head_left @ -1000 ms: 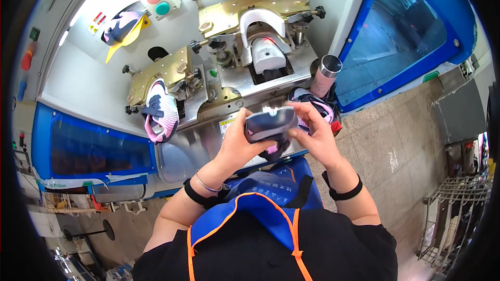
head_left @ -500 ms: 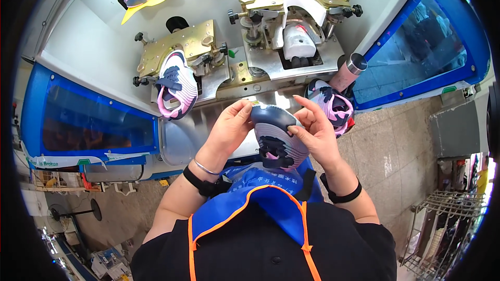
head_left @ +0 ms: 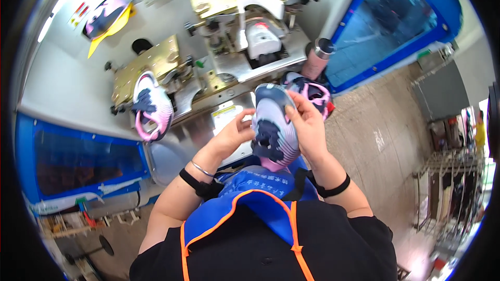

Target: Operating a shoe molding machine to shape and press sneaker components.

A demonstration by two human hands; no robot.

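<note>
A grey-lilac shoe upper (head_left: 278, 119) with a navy toe, navy strap and pink collar is in front of my apron, toe pointing away. My right hand (head_left: 308, 127) pinches its right edge near the toe between thumb and fingers. My left hand (head_left: 234, 134) is at its left side, fingers bent and apart, the fingertips close to the edge; I cannot tell if they touch. Beyond, a white-and-pink shoe (head_left: 152, 106) leans against the left brass-plated press (head_left: 151, 65). Another navy-and-pink shoe (head_left: 307, 91) lies just past my right hand.
The right press (head_left: 250, 0) has a white curved pad (head_left: 260, 2) over a white toe form (head_left: 263, 41). A pink tumbler (head_left: 317, 60) stands beside it. Blue-framed windowed panels (head_left: 385, 31) flank the machine. A yellow-edged shoe piece (head_left: 108, 18) hangs upper left. A wire rack (head_left: 448, 192) stands right.
My left hand has let go of the toe edge and moved down beside the upper. My right hand still holds it. The view has turned, shifting the machine left.
</note>
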